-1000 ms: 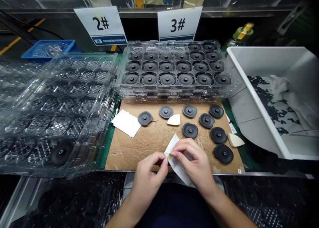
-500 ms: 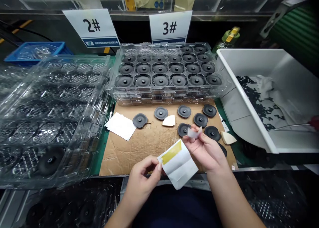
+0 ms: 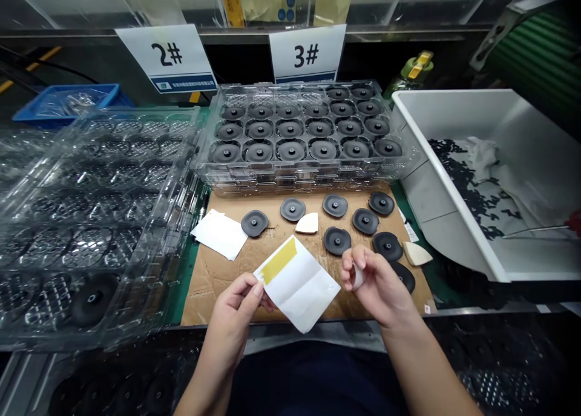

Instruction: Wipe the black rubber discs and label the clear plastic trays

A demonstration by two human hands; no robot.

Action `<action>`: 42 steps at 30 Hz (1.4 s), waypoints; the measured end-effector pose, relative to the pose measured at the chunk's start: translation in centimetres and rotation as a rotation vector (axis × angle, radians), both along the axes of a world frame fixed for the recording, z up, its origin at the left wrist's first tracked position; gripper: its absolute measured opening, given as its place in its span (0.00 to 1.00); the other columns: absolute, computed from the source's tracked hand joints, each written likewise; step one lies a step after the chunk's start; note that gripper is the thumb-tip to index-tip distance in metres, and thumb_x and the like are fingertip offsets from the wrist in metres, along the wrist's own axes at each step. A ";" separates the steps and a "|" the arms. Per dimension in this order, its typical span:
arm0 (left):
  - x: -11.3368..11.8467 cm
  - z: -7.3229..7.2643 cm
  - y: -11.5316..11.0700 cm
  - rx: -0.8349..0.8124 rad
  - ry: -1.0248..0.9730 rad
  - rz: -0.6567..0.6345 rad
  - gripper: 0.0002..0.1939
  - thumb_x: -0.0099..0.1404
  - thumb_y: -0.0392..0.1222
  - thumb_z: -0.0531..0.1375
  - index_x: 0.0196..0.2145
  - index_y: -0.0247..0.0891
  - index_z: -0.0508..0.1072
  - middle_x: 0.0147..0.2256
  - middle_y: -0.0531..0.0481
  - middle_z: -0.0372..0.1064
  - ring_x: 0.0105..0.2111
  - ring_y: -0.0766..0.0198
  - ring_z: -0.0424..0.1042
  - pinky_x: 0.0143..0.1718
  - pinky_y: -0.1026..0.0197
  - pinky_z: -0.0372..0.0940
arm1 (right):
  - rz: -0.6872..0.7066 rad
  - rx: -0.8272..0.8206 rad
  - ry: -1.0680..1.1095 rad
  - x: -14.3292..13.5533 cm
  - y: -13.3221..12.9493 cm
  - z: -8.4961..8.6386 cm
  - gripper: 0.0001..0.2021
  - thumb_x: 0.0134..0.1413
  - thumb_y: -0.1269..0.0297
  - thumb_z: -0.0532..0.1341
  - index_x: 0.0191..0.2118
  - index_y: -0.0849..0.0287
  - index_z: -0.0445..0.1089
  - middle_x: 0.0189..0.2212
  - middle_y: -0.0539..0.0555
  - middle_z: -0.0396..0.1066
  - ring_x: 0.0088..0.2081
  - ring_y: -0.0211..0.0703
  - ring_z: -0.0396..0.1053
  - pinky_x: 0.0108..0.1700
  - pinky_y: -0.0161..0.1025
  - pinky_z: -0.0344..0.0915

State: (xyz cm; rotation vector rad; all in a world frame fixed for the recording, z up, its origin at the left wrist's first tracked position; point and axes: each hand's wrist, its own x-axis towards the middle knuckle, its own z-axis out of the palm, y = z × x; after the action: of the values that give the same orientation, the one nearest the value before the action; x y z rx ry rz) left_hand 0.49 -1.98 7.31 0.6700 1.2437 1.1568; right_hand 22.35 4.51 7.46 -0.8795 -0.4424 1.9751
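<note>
My left hand [image 3: 242, 304] pinches the left corner of a creased white paper sheet [image 3: 302, 289] with a yellow strip [image 3: 279, 261] along its upper left side. To the right, my right hand [image 3: 376, 283] is closed on a small curled whitish strip [image 3: 357, 277], partly hidden by the fingers. Beyond both hands, several black round discs [image 3: 336, 240] with a raised centre lie on a cardboard sheet [image 3: 222, 283]. Among them sit a cream wedge-shaped pad [image 3: 307, 223] and a second pad [image 3: 416, 254] at the right edge. A stack of white papers [image 3: 220, 233] lies at the left.
Behind the cardboard stands a stack of clear trays [image 3: 295, 174] holding black discs. Another clear tray [image 3: 149, 222] is on the left, near a blue bin [image 3: 106, 95]. A white tub [image 3: 447, 210] with small black parts stands right. Signs hang from the shelf edge [image 3: 245, 36].
The paper has moved left with my left hand and turned. My right hand has drawn apart from it, and its fingers have curled around the whitish strip.
</note>
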 end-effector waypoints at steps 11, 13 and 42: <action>-0.6 0.1 0.4 -0.010 -0.048 0.147 0.09 0.59 0.43 0.58 0.24 0.36 0.68 0.22 0.55 0.65 0.23 0.71 0.63 0.27 0.68 0.60 | 0.208 0.063 -0.303 -1.9 -1.3 -1.4 0.11 0.53 0.57 0.57 0.37 0.59 0.66 0.17 0.41 0.45 0.15 0.26 0.37 0.15 0.26 0.35; -0.7 0.0 0.4 -0.010 -0.056 0.173 0.08 0.58 0.43 0.58 0.25 0.36 0.69 0.23 0.55 0.66 0.23 0.71 0.63 0.26 0.69 0.60 | 0.309 0.132 -0.262 -2.1 -1.6 -1.6 0.22 0.48 0.46 0.58 0.40 0.61 0.66 0.17 0.41 0.45 0.16 0.27 0.37 0.15 0.27 0.36; 3.2 -0.1 -0.1 -0.058 0.087 -0.264 0.09 0.61 0.42 0.56 0.32 0.36 0.74 0.31 0.47 0.73 0.29 0.64 0.71 0.32 0.64 0.64 | 0.152 0.134 -0.531 -4.9 -2.3 -1.1 0.21 0.46 0.52 0.61 0.15 0.61 0.59 0.14 0.48 0.59 0.20 0.34 0.57 0.23 0.32 0.53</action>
State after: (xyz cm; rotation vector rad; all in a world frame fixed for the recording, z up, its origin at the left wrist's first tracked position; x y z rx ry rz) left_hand 3.68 -2.04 7.17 0.8218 1.2153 0.8785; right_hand 17.41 2.26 6.33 -1.3156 -0.9564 1.8027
